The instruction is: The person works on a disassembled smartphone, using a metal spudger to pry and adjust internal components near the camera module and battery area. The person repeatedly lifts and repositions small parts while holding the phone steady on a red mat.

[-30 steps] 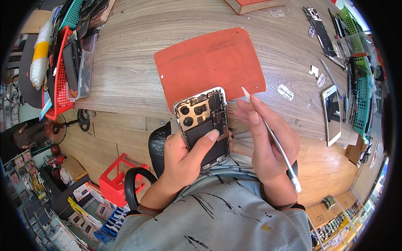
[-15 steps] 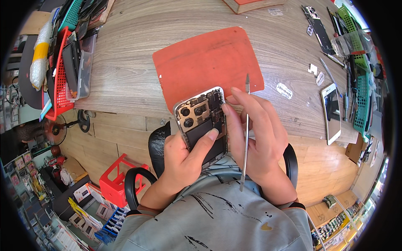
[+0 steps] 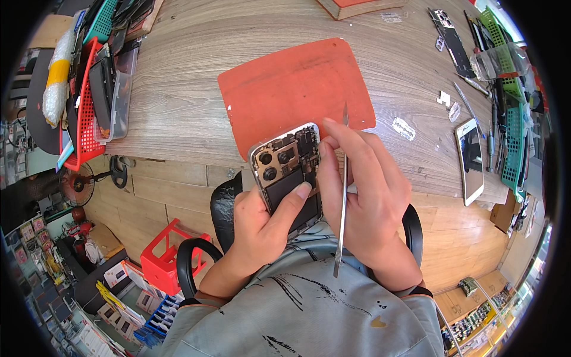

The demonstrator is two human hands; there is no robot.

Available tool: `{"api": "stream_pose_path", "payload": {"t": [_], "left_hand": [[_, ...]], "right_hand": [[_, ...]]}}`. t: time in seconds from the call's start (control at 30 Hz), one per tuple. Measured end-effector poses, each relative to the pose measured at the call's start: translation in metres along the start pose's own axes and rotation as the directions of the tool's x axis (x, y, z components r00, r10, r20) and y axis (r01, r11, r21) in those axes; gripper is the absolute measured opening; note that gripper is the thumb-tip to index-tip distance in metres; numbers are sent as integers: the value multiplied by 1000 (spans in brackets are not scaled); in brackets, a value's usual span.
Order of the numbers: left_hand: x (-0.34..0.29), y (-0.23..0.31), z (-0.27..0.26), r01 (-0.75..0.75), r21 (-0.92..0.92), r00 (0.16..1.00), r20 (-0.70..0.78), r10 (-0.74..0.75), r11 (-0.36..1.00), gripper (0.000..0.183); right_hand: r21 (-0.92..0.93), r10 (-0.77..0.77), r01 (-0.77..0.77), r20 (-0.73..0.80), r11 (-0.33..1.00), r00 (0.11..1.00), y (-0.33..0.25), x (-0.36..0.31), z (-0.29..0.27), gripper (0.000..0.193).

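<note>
In the head view, the left hand (image 3: 262, 223) is wrapped closed around one opened smartphone (image 3: 286, 172), back cover off, gripping its lower half from below and the left; the thumb (image 3: 291, 202) lies across the dark battery area. Three round camera lenses show in the phone's upper left corner, with circuit parts beside them.

The right hand (image 3: 366, 196) is curled narrow, fingers bent together. It pinches one thin metal pry tool (image 3: 342, 196) that runs nearly upright along the hand, its tip just above the fingertips and its tail pointing down toward the person's grey shirt (image 3: 309, 309). The right fingertips touch the phone's right edge near its top, so the phone sits pressed between the two hands, just left of the right hand.

Phone and hands hover over the near edge of the wooden workbench (image 3: 178, 95), partly in front of one orange work mat (image 3: 291, 89). A second, white smartphone (image 3: 470, 160) lies face up well to the right. One red mesh basket (image 3: 86, 107) stands at the bench's left end, and green trays (image 3: 511, 149) line the right end.
</note>
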State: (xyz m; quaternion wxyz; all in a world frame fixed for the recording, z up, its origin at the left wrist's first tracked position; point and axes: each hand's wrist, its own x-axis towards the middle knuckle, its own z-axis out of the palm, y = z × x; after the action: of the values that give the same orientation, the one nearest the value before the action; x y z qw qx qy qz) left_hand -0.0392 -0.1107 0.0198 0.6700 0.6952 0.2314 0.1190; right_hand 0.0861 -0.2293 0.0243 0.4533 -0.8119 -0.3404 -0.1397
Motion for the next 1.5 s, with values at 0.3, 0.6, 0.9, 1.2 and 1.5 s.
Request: {"api": "stream_pose_path", "payload": {"t": [0.3,0.6,0.9,1.2,1.5], "left_hand": [[1,3,1,48,-22,999,-1,-48,999,21],[1,4,-1,209,-134,976,87,-199,969,27],[2,9,2,246,-220,969,73,-235,944,28],[1,9,2,133,-88,991,-9,-135,987,22],[0,6,0,147,-79,989,-25,-149,986,23]], "right_hand": [[-103,-3,5,21,995,1000,2,10,-7,40],[-257,-20,2,-68,966,998,34,18,-42,36],[95,122,-130,81,987,989,22,-8,-51,32],[266,-159,120,130,956,979,24,-37,-25,59],[253,-149,140,16,957,989,27,-53,-6,47]]}}
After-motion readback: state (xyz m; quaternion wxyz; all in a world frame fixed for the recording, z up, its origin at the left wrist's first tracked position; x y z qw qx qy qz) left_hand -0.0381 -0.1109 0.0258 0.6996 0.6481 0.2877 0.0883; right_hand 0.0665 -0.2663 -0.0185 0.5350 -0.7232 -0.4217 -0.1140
